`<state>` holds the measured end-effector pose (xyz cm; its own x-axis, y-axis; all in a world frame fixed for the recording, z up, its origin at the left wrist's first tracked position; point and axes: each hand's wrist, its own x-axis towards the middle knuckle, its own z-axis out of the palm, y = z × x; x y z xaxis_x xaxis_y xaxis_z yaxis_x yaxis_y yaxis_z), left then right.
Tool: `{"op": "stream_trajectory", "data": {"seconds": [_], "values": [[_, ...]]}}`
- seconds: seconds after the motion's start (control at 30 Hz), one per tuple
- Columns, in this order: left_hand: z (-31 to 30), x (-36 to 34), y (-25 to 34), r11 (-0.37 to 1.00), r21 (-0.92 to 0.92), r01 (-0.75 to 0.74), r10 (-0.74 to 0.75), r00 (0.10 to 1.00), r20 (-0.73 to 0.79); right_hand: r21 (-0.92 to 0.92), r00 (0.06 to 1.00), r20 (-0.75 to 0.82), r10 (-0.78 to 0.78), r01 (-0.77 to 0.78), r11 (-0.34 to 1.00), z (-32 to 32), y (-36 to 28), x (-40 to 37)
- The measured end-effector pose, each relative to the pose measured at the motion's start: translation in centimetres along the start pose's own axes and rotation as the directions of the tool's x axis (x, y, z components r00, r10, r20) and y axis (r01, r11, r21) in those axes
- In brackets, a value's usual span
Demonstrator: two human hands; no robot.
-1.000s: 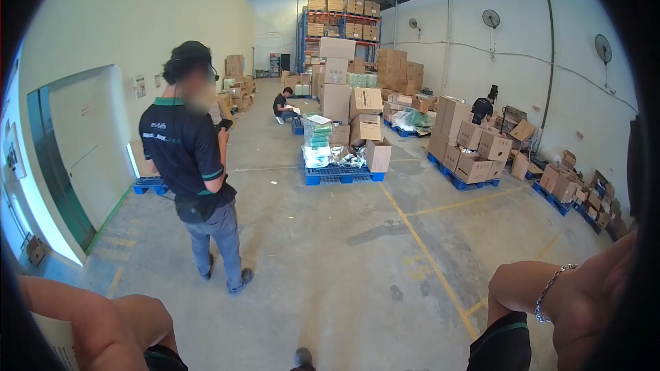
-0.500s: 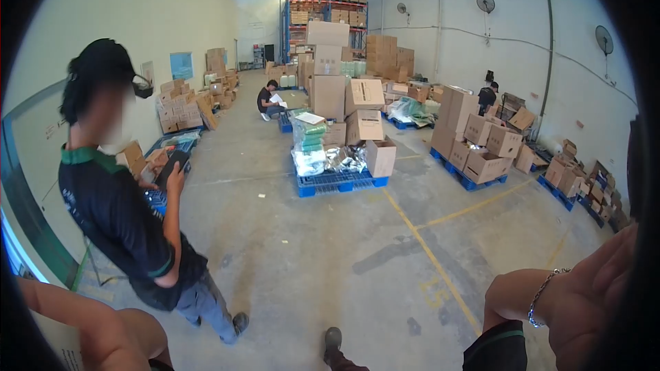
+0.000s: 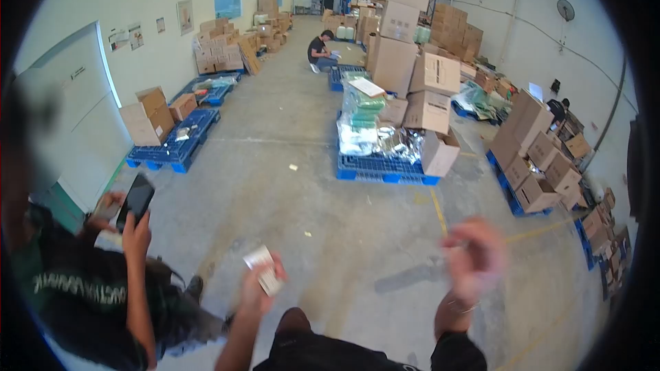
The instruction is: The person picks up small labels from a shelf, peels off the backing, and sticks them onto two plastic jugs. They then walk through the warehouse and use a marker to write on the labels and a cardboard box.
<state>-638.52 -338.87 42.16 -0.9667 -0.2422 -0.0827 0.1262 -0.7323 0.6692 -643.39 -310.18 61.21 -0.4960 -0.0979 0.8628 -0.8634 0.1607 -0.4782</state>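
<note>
My left hand (image 3: 256,290) is closed around a small whitish piece (image 3: 258,257) that looks like card or folded paper, low in the middle of the view. Any print on it is too small to read. Raised at the right is my right hand (image 3: 473,261), with a bracelet at its wrist. Motion smears its fingers, which seem bent, and nothing can be made out in them. To the left of my left hand, a co-worker in a dark shirt holds a black phone (image 3: 137,200) in both hands.
Ahead stands a blue pallet (image 3: 385,172) with stacked cartons (image 3: 432,89) and wrapped goods. Another blue pallet (image 3: 175,141) with boxes lies by the left wall. Loaded pallets (image 3: 519,196) line the right side. Farther off, a person (image 3: 320,51) crouches with papers.
My view has tilted down and swung left. My hands have come from the lower edges to in front of me, and the whitish piece in my left hand now shows clearly.
</note>
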Motion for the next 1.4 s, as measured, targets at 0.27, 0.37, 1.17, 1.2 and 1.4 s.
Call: {"op": "stream_trajectory", "data": {"seconds": [0.27,0.37,1.17,1.2,1.4], "values": [[-7.5,26.3,-6.4,0.851,-0.131,0.508,-0.518,0.854,-0.056,0.037,0.541,0.841,0.030,-0.113,0.993,26.4,30.6,-3.2],[-4.3,38.3,-3.5,0.832,0.046,0.553,-0.541,0.828,-0.149,-0.003,0.466,0.884,0.046,-0.092,0.996,31.9,38.5,2.3],[-6.2,128.1,11.8,0.713,0.654,0.254,-0.178,0.967,-0.181,0.037,0.713,0.586,0.384,-0.497,0.867,72.3,109.6,48.0],[-7.4,131.5,11.2,0.777,0.602,0.183,-0.099,0.981,-0.170,0.039,0.700,0.570,0.431,-0.546,0.837,74.1,111.7,50.1],[-11.2,155.0,15.1,0.504,0.863,0.029,0.104,0.990,-0.095,0.001,0.654,0.528,0.542,-0.638,0.770,88.2,129.9,58.5]]}}
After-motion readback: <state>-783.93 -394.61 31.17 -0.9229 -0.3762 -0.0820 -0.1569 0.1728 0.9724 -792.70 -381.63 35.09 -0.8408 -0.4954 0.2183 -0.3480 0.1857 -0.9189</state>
